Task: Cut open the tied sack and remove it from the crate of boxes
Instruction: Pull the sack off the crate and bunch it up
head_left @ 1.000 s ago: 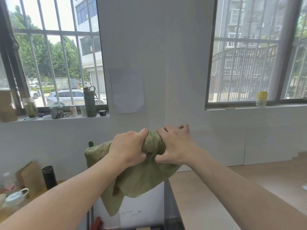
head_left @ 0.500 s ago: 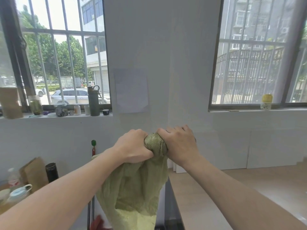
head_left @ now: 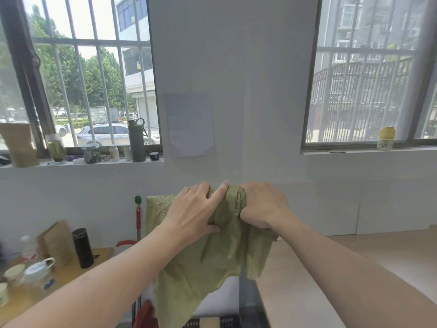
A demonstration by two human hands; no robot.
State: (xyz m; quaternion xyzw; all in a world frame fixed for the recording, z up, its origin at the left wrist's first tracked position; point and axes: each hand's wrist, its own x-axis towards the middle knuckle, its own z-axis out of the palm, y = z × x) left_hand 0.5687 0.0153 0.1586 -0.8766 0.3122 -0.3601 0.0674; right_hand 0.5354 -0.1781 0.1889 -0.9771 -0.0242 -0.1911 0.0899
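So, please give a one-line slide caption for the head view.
The left hand and the right hand hold the bunched green sack in the air before a white wall.

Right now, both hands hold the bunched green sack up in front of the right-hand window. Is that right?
One point is wrong. In the head view the left hand and right hand hold the bunched green sack up in front of the white wall between the left-hand window and right-hand window.
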